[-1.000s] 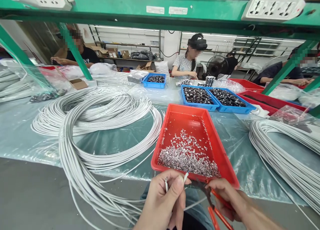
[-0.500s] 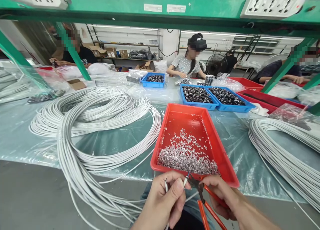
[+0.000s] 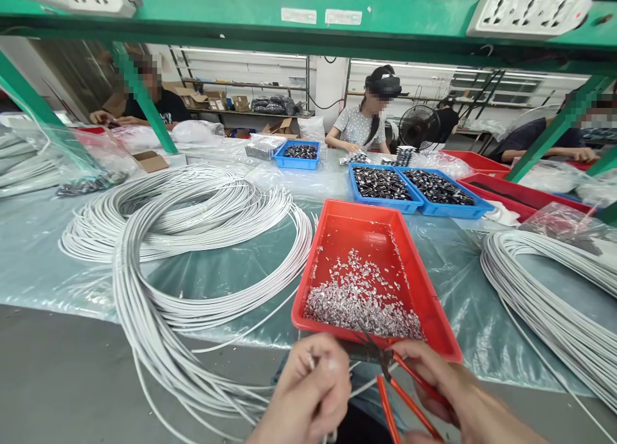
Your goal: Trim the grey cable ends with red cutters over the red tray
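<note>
My left hand (image 3: 311,392) is closed near the bottom edge, pinching the end of a thin white cable (image 3: 359,386); motion smears the fingertips. My right hand (image 3: 434,383) grips red-handled pliers (image 3: 393,386), whose dark jaws point up and left toward the left hand, just below the near rim of a red tray (image 3: 436,322). The tray holds a heap of small silvery metal pieces (image 3: 359,299). A big coil of white cable (image 3: 193,238) lies to the left, with strands trailing down toward my left hand.
A second bundle of white cable (image 3: 544,296) lies at the right. Blue trays of dark parts (image 3: 385,186) stand behind the red tray, more red trays (image 3: 511,190) at the right. Three people work on the far side. A green frame with power strips (image 3: 527,13) runs overhead.
My left hand has dropped slightly and blurred, and the cable tip held above the thumb is hidden now. The pliers have swung from beside the cable tip to lower and to the right.
</note>
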`<move>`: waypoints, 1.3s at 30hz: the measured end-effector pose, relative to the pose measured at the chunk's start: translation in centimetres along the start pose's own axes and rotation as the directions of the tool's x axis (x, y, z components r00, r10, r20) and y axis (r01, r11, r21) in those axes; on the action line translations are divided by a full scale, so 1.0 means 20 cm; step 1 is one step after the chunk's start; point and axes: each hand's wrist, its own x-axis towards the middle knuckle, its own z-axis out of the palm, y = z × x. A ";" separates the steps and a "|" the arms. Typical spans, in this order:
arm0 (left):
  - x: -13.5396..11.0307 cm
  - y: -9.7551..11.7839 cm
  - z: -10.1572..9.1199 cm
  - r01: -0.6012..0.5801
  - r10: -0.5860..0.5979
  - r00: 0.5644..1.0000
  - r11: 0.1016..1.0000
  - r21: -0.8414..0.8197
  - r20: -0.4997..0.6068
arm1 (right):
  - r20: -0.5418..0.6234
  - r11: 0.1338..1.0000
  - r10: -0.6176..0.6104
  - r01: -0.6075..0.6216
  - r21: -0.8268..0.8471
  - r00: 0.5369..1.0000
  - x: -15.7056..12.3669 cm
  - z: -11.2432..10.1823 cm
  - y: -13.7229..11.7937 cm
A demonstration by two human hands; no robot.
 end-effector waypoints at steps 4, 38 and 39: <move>0.02 0.03 0.00 0.020 -0.018 1.000 0.989 -0.145 0.010 | -0.259 0.997 -0.077 0.076 -0.014 0.963 0.03 0.01 0.00; 0.05 -0.08 0.07 -0.122 0.478 0.860 0.537 0.835 -0.182 | -0.443 0.949 -0.148 0.253 0.188 0.884 0.13 0.21 -0.12; 0.06 -0.09 0.07 -0.152 0.531 0.831 0.500 0.852 -0.164 | -0.518 0.943 -0.172 0.291 0.158 0.838 0.14 0.25 -0.12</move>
